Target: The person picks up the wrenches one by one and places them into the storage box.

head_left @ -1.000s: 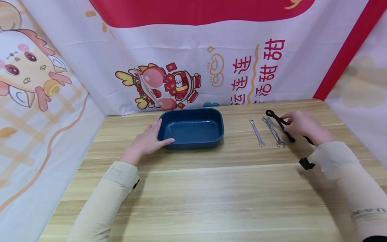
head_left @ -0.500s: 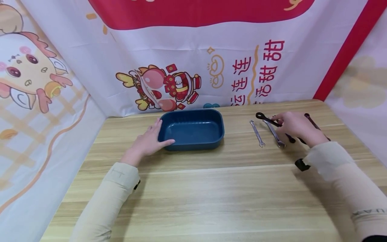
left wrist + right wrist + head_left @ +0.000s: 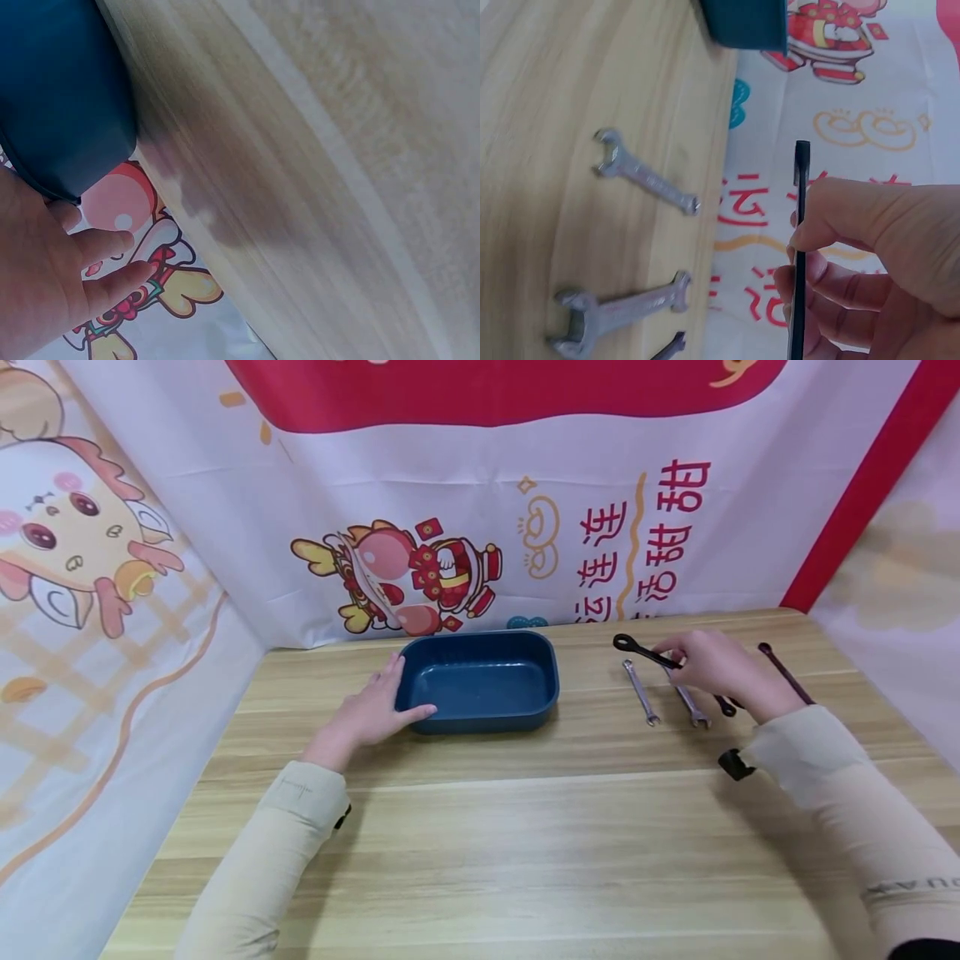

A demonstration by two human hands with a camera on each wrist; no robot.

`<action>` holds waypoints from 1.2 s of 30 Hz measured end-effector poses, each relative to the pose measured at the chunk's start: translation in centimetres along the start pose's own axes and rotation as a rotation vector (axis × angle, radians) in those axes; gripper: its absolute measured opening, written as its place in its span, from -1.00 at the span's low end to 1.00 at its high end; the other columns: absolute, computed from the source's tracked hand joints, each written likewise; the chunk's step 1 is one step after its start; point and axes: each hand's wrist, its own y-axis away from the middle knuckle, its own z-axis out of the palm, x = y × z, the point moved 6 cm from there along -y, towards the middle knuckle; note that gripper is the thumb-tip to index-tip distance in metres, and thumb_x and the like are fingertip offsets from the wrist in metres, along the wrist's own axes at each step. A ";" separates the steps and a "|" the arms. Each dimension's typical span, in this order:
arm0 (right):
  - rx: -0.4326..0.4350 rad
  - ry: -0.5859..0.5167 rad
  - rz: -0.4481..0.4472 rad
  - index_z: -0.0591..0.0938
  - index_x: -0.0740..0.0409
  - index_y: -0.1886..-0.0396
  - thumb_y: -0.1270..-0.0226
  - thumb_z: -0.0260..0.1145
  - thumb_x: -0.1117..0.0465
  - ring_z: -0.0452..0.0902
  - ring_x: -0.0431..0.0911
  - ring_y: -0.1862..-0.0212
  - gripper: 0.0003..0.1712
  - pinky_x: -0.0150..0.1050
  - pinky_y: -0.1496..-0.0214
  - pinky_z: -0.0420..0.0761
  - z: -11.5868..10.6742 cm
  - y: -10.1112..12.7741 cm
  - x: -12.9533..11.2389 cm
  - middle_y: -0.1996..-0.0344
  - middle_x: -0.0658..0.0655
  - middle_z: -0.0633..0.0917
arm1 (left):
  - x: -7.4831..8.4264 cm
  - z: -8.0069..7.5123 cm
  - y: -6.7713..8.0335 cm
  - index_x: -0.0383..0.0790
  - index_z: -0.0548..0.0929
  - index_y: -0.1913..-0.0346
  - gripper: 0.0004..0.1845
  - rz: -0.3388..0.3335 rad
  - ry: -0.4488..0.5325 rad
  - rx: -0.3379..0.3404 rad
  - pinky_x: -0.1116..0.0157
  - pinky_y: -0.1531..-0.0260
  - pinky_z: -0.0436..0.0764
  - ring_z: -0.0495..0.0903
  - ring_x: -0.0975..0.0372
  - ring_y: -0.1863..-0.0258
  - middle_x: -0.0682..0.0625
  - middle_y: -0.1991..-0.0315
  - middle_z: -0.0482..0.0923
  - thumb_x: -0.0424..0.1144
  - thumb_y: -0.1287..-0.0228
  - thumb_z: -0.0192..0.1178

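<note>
My left hand (image 3: 367,714) rests against the left end of a dark blue plastic bin (image 3: 480,723), fingers along its side and thumb on the near rim. In the left wrist view its fingers look straight and spread beside the bin's wall. My right hand (image 3: 716,667) pinches a black wrench (image 3: 800,202) between thumb and fingers, ring end (image 3: 624,643) pointing left, raised above the table. Below it lie a small silver wrench (image 3: 640,692) and a larger silver wrench (image 3: 688,700), partly hidden by the hand. A dark wrench (image 3: 725,706) shows just its end there.
Another dark wrench (image 3: 785,672) lies to the right, behind the right wrist. Everything stands on a wood-grain table (image 3: 525,843). A printed cloth (image 3: 465,468) hangs along its back edge, with cloth panels at both sides.
My right hand has lifted the black wrench and carried it left, over the silver wrenches, uncovering the dark wrench on the right. The left hand and the bin have stayed in place.
</note>
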 end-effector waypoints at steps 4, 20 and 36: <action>-0.015 0.009 -0.002 0.66 0.34 -0.20 -0.12 0.38 0.40 0.46 0.07 0.31 -0.44 -0.04 0.29 0.48 -0.2 -0.1 -0.9 0.25 0.26 0.64 | 0.1 -0.1 0.0 -0.16 -0.31 -0.67 0.22 -0.006 0.013 0.000 -0.45 -0.35 0.01 -0.20 -0.20 -0.60 -0.11 -0.68 -0.34 0.48 -0.31 0.08; -0.034 -0.007 -0.065 0.65 0.33 -0.23 -0.15 0.37 0.42 0.48 0.03 0.31 -0.44 -0.11 0.34 0.50 -0.6 -0.8 -4.8 0.17 0.28 0.67 | 0.2 -0.2 0.3 -0.17 -0.29 -0.67 0.21 -0.008 0.033 0.005 -0.41 -0.37 0.04 -0.19 -0.19 -0.60 -0.10 -0.68 -0.33 0.46 -0.32 0.10; -0.052 -0.031 -0.112 0.70 0.18 -0.23 -0.22 0.37 0.40 0.50 0.05 0.24 -0.48 -0.12 0.28 0.54 -0.2 -2.6 -10.0 0.17 0.19 0.68 | 0.4 -0.2 0.4 -0.20 -0.31 -0.66 0.20 -0.006 0.057 -0.007 -0.37 -0.40 0.04 -0.16 -0.17 -0.61 -0.12 -0.67 -0.36 0.38 -0.35 0.15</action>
